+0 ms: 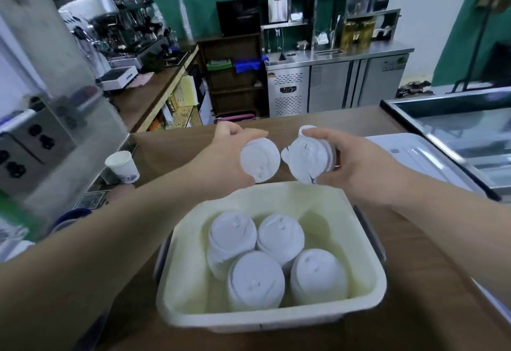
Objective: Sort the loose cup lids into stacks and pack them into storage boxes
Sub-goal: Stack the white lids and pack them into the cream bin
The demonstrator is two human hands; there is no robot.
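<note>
Stacking step; left hand [229,154] grips one lid [260,160], right hand [345,162] grips a stack [309,157], both above the box [367,278]; next: nest lid onto stack

The fingers of the left hand [228,148] are largely hidden behind the lid [260,161] held in it. The stack of lids [309,157] gripped by the right hand [351,160] is smeared by motion, and its count cannot be told. In the storage box [359,256], the lower parts of the four stacks [255,281] are covered by one another and by the near wall. Both forearms are cut off by the picture's edges. The print on the paper cup [123,166] is too small to be read
</note>
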